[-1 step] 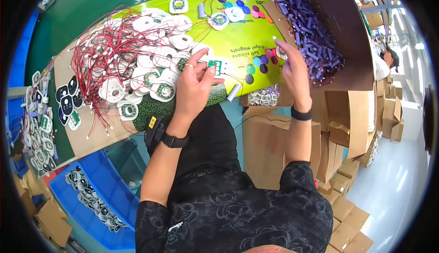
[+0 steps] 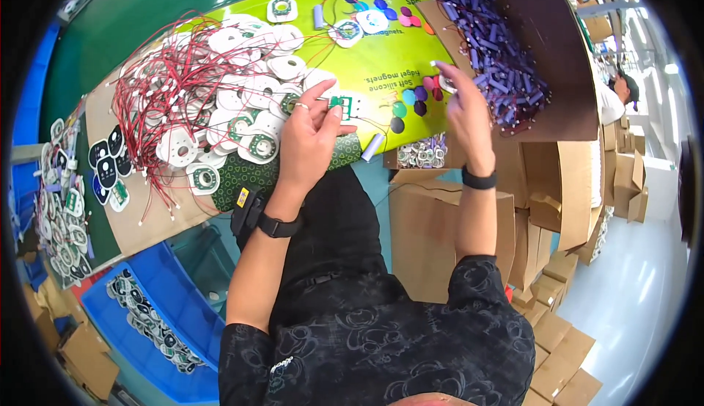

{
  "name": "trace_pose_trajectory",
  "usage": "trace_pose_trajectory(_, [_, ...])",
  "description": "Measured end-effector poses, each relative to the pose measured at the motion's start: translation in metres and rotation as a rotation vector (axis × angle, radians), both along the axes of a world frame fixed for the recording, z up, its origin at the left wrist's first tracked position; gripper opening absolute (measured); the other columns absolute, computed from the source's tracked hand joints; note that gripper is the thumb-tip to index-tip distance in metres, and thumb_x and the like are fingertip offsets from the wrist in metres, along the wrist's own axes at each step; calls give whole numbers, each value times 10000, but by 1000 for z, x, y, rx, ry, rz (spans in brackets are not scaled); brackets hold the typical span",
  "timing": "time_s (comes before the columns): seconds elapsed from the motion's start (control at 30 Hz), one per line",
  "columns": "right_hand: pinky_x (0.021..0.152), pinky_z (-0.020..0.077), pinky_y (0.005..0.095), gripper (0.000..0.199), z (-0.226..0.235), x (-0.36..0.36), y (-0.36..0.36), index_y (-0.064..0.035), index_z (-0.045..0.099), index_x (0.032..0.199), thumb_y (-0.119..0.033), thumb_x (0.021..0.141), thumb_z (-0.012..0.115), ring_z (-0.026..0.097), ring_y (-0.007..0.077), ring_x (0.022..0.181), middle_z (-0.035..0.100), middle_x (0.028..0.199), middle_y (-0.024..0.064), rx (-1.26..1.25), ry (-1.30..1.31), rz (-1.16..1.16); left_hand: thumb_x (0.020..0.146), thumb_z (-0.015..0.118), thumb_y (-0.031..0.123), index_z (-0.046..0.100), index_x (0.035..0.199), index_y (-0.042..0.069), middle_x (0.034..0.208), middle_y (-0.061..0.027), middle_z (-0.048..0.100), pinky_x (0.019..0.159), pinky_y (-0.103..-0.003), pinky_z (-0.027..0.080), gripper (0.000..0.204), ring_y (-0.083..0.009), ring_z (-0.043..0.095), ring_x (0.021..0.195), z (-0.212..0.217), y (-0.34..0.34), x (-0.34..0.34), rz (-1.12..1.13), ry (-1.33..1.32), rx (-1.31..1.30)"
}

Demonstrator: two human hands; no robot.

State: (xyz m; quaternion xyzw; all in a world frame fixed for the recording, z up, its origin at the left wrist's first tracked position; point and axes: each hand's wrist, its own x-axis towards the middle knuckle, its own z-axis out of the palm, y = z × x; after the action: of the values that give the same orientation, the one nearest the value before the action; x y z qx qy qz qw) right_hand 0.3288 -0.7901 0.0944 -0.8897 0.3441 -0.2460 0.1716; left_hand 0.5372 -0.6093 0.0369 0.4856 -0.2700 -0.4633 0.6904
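My left hand (image 2: 312,138) pinches a small white part with a green circuit board (image 2: 342,104) over the yellow-green mat (image 2: 381,61). My right hand (image 2: 466,109) is at the edge of a tilted cardboard box (image 2: 557,32) full of small purple cylinders (image 2: 499,54). Its fingertips are closed on a small pale part (image 2: 442,83). A loose pale cylinder (image 2: 372,146) lies on the mat's near edge between my hands. Both wrists wear black bands.
White round discs with tangled red wires (image 2: 213,83) are heaped to the left. Black and white round pieces (image 2: 106,167) lie on cardboard further left. A blue bin (image 2: 147,311) sits below. Stacked cardboard boxes (image 2: 572,186) stand at right, and another person (image 2: 620,90) is beyond them.
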Motion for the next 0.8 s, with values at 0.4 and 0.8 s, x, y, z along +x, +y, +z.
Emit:
trace_pose_trajectory(0.4, [761,501,230,209,-31,32,21,-17,660,1156,-149,996,635,619,78,844,693,970,16,417,-137,-97,1015,549,45,711,1193,36,1031,-63,686,707,-245,568,240,-137,722,825,-2,2,-8,49,-29,-15])
trace_pose_trajectory(0.8, [695,501,294,87,1,67,73,-28,700,996,-40,911,686,641,195,768,675,882,88,347,-214,108,996,625,87,642,1161,-60,1123,-128,689,860,-284,592,222,-167,698,963,-3,-3,-2,60,-150,3])
